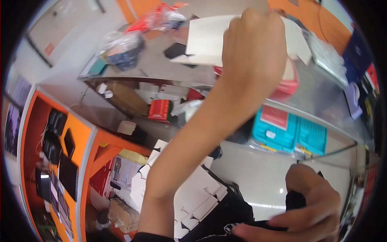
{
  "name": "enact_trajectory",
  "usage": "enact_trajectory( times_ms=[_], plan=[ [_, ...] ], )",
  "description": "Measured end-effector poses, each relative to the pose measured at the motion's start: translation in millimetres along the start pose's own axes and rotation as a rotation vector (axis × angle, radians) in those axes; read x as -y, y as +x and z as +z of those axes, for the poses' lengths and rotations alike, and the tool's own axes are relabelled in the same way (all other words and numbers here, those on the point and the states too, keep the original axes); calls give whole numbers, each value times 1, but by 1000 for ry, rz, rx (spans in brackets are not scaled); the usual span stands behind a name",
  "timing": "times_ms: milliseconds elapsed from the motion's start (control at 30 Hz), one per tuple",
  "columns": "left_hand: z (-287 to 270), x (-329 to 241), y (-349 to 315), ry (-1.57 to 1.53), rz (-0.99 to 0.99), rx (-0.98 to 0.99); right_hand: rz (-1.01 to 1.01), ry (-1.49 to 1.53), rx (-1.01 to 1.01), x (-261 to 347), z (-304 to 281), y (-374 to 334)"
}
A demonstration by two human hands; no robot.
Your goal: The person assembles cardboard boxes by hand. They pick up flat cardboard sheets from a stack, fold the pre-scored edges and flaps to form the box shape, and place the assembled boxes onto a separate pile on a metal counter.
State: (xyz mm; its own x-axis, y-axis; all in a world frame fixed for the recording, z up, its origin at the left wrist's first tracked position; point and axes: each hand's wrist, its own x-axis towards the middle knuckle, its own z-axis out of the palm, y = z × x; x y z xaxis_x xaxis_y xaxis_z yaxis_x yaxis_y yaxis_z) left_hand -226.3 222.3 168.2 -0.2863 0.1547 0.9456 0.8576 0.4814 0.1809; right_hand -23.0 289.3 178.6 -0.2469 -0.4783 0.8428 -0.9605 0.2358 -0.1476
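My left arm stretches up across the middle of the view. My left hand (256, 48), its fingers closed, grips a folded white cardboard sheet (205, 38) over the grey counter. A pink-and-red box (288, 86) sits just below this hand and is partly hidden by it. Low on the right, my right hand (310, 205) has its fingers curled round something black (296, 199) that I cannot make out. Between my arms lies a stack of flat white cardboard pieces (197, 197) with dark notches, beside black cloth with a metal chain or zip (229, 228).
Clear plastic bags (121, 48) and a dark flat piece (175, 50) lie on the counter (153, 66). Below are a red box (160, 109) and turquoise lidded bins (274, 131). An orange shelf unit (82, 161) with phone-like devices stands at left. A bubble-wrapped packet (328, 60) lies right.
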Motion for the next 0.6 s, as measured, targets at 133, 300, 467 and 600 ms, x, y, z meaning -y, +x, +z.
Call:
enact_trajectory(
  times_ms=[133,300,467,600],
  plan=[
    [41,2,13,-174,-310,705,-118,-126,-74,-33,8,-18],
    [111,-31,24,-2,-173,628,5,-383,-276,-54,-108,-70],
    [144,16,7,-82,-376,736,816,-386,-744,-213,-75,-116],
    [152,7,10,-47,-352,717,1165,-369,-646,-244,-51,-146]
  ],
)
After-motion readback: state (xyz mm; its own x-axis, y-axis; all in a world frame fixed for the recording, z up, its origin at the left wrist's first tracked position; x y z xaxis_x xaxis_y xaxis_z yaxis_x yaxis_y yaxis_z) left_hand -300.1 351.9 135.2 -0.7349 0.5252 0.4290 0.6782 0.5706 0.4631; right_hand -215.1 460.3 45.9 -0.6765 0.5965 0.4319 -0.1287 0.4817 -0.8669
